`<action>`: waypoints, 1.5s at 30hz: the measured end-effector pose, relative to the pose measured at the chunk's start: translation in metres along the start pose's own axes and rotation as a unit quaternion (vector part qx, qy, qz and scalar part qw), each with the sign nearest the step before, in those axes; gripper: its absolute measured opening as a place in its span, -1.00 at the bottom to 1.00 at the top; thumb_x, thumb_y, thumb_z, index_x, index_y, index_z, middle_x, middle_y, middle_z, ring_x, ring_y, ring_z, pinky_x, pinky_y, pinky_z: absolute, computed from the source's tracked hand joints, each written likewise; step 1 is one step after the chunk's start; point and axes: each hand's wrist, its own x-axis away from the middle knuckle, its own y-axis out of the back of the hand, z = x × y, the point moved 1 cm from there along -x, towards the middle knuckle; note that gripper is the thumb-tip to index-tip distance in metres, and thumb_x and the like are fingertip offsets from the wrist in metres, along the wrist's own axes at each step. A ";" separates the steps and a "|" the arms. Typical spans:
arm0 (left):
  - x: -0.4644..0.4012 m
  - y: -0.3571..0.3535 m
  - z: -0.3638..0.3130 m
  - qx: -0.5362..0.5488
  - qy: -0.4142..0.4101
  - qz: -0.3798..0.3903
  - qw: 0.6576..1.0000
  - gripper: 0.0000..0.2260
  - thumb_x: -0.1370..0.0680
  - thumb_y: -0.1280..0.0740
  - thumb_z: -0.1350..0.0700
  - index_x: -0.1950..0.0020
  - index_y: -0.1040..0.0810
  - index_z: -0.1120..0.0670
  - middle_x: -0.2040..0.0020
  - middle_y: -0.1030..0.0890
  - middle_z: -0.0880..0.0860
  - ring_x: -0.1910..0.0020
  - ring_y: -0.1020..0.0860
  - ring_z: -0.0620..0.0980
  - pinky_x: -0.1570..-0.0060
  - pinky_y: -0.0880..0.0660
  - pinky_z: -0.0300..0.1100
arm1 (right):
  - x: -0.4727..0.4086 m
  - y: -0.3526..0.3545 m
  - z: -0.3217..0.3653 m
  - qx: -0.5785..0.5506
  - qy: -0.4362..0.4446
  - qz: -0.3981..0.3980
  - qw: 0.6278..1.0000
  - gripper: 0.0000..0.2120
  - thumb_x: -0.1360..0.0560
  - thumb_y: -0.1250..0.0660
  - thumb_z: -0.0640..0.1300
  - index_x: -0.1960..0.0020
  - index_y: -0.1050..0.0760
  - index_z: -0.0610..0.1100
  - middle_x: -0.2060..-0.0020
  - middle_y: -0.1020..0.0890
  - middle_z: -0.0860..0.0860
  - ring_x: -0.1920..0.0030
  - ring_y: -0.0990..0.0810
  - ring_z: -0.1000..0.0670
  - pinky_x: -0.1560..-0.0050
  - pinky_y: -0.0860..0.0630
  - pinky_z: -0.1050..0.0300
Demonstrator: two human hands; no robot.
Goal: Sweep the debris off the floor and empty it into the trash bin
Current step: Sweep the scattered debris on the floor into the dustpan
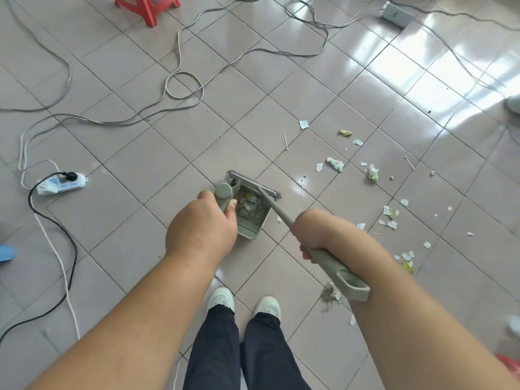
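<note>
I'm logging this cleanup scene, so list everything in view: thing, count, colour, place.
dustpan: one, grey-green, centre floor, holding scraps
broom: one, grey-green, head at the dustpan's mouth
paper scraps: many, white and yellowish, floor at right
power strip: one, white, left
cables: several, grey, black, white, across the floor
stool: one, red, top edge
shoes: two, white, bottom centre
left hand: on the dustpan handle
right hand: on the broom handle

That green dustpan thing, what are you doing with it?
A person is sweeping up. The left hand holds the dustpan on the tiled floor, and the right hand works the broom, its head at the pan's mouth. Some scraps are already in the pan, but plenty of paper bits are scattered to the right.
</note>
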 end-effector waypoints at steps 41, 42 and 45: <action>0.053 0.017 0.135 0.000 -0.014 0.002 1.000 -0.65 -0.60 -0.14 -0.09 -0.09 -0.41 0.20 0.01 -0.59 0.21 0.02 -0.55 0.23 0.24 -0.32 -0.11 | 0.019 -0.156 0.053 0.055 -0.016 -0.012 0.998 -0.80 -0.59 0.02 -0.27 -0.15 -0.29 -0.29 0.62 -0.51 -0.16 0.71 -0.45 -0.03 0.50 -0.40 0.15; 0.052 0.017 0.135 0.000 -0.014 0.002 1.000 -0.65 -0.60 -0.14 -0.09 -0.09 -0.41 0.20 0.01 -0.59 0.21 0.02 -0.55 0.23 0.24 -0.31 -0.11 | 0.023 -0.161 0.047 0.051 -0.022 -0.006 0.998 -0.77 -0.58 0.02 -0.27 -0.17 -0.30 -0.29 0.61 -0.51 -0.16 0.74 -0.44 -0.03 0.51 -0.40 0.17; 0.052 0.018 0.137 0.002 -0.014 0.001 1.000 -0.65 -0.60 -0.14 -0.09 -0.09 -0.41 0.20 0.01 -0.59 0.22 0.03 -0.55 0.23 0.24 -0.31 -0.11 | 0.046 -0.158 0.025 0.015 -0.024 0.004 1.000 -0.72 -0.56 0.00 -0.24 -0.20 -0.35 -0.27 0.43 -0.50 -0.17 0.58 -0.47 -0.06 0.44 -0.44 0.17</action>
